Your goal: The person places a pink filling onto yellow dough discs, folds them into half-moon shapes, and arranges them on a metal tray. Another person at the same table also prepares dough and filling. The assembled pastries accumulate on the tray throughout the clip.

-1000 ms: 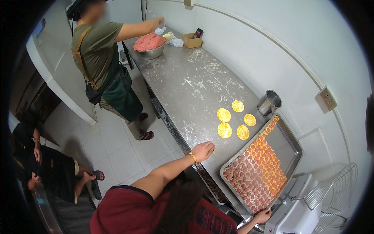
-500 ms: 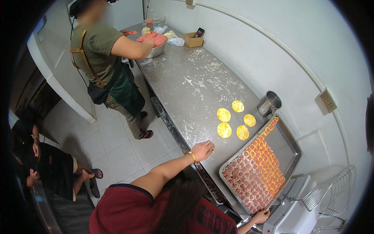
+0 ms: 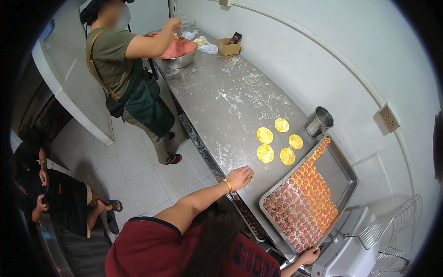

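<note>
From the head view, the tray [image 3: 337,170] is my landmark: it lies on the counter [image 3: 217,134] in front of me and to my right. Small, reddish-centred pieces [image 3: 302,207] sit packed together in it. Those in the part nearest me have whitish edges, those farther up look orange-yellow, and a narrow strip of them runs to the tray's far corner, beside a bare stretch of metal.

My right hand [image 3: 308,255] is at the tray's near corner, fingers against its rim; I cannot tell how tightly they close on it. My left hand [image 3: 240,178] rests palm down on the counter, left of the tray and apart from it, fingers loosely bent. I see nothing in it, though its underside is hidden. A gold-coloured band [image 3: 226,185] circles that wrist.

Five yellow discs [image 3: 265,153] lie flat on the counter just beyond the tray's left side, a metal cup [image 3: 319,121] stands by its far corner, and a white machine [image 3: 346,254] with a wire guard [image 3: 397,235] is to its right. Well beyond the tray, at the counter's far end, a metal bowl [image 3: 180,61] holds a pink mass [image 3: 179,47], with a small cardboard box [image 3: 228,47] nearby. A co-worker in a green apron [image 3: 148,108] has one hand raised above that bowl.
</note>
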A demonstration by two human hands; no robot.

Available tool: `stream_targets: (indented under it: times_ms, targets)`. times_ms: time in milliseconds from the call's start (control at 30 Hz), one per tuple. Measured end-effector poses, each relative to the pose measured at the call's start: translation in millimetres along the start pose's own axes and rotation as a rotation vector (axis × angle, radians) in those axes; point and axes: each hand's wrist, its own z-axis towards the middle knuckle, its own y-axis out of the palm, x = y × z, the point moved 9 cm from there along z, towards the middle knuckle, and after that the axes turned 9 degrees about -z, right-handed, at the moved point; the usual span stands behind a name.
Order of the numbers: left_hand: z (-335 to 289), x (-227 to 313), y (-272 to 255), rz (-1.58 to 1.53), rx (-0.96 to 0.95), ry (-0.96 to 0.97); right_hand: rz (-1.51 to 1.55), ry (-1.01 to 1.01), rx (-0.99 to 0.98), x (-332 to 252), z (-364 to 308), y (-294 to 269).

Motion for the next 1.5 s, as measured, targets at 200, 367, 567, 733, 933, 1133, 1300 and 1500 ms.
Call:
stream_targets:
  times_ms: [200, 367, 567, 733, 933, 1133, 1300, 1500]
  targets:
    - [0, -2, 0, -0.001, 0.013, 0.0, 0.028, 0.016, 0.018, -16, -10, -15]
    - [0, -2, 1, 0.005, 0.013, -0.001, 0.056, 0.068, -0.05, -14, -10, -11]
    - [0, 1, -1, 0.008, 0.006, 0.004, 0.012, -0.004, 0.053, -10, -7, -11]
    - [0, 0, -1, 0.008, 0.009, 0.006, 0.008, 0.019, 0.029, -11, -7, -12]
    - [-1, -1, 0, 0.007, 0.025, 0.012, 0.029, 0.065, -0.018, -18, -12, -18]
    - [-1, -2, 1, 0.009, 0.014, -0.001, -0.001, -0.007, 0.044, -16, -8, -16]
    - [0, -1, 0, 0.004, 0.03, 0.012, -0.042, 0.014, -0.008, -7, -4, -7]
    - [0, -3, 1, 0.008, 0.027, 0.008, -0.028, -0.022, 0.078, -13, -7, -14]
